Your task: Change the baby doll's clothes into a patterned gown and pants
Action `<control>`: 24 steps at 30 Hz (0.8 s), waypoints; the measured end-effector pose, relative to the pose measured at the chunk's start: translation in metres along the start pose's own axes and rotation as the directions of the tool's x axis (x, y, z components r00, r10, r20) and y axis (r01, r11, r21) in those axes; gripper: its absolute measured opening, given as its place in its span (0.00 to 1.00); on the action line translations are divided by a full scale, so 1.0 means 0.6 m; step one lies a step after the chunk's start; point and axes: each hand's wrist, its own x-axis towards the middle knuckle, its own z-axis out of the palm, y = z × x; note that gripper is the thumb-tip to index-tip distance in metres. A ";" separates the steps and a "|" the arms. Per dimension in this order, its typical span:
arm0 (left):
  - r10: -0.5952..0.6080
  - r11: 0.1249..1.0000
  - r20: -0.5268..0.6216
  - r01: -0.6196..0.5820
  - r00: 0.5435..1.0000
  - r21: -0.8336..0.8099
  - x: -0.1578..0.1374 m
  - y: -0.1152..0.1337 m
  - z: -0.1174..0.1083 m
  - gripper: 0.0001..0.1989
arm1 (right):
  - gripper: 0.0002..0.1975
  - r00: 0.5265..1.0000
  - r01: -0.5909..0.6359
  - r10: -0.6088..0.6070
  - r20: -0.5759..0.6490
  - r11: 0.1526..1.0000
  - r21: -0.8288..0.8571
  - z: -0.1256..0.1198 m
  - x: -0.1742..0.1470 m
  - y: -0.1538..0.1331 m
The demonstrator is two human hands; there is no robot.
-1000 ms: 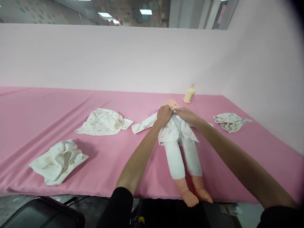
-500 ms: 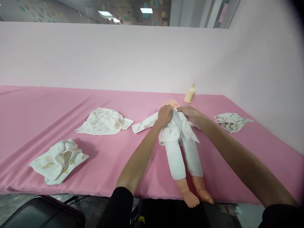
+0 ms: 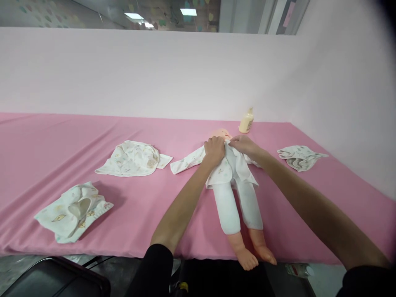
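A baby doll (image 3: 228, 210) lies on its back on the pink-covered table, feet hanging over the front edge. It wears a white patterned baby shirt (image 3: 220, 175) whose front is parted over the white cloth body. At the doll's neck, my left hand (image 3: 214, 149) is closed on the shirt's collar on the left side. My right hand (image 3: 244, 145) pinches the collar on the other side, a short way from the left. Part of the doll's head shows above my hands. One long sleeve (image 3: 187, 161) stretches out to the left; the other is mostly behind my right forearm.
A pump bottle (image 3: 246, 121) stands behind the doll near the wall. Folded patterned baby clothes lie left: a rear garment (image 3: 133, 159) and a front one (image 3: 74, 210). Another folded cloth (image 3: 300, 157) is at right. A black chair (image 3: 62, 278) stands below the table (image 3: 139, 222) edge.
My right fingers have shifted slightly at the collar, and my left hand's knuckles have turned a little. The doll and the clothes lie as before; the view has shifted slightly.
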 end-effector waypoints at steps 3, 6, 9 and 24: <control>-0.023 1.000 0.011 0.023 1.000 0.008 -0.004 0.013 -0.008 0.14 | 0.06 1.000 0.028 -0.028 -0.001 0.996 -0.086 0.005 0.008 0.003; -0.039 0.999 -0.006 0.039 0.999 0.014 -0.003 0.013 -0.005 0.14 | 0.09 1.000 0.022 -0.023 -0.007 0.992 -0.123 0.007 0.012 0.009; -0.015 0.999 -0.022 0.016 1.000 0.045 0.003 0.003 0.004 0.16 | 0.10 1.000 0.001 -0.002 -0.010 0.996 -0.091 0.006 0.011 0.013; 0.172 0.983 -0.105 -0.165 0.980 0.075 0.026 -0.017 0.035 0.16 | 0.11 0.978 -0.204 0.167 0.123 0.882 0.425 -0.005 0.024 0.017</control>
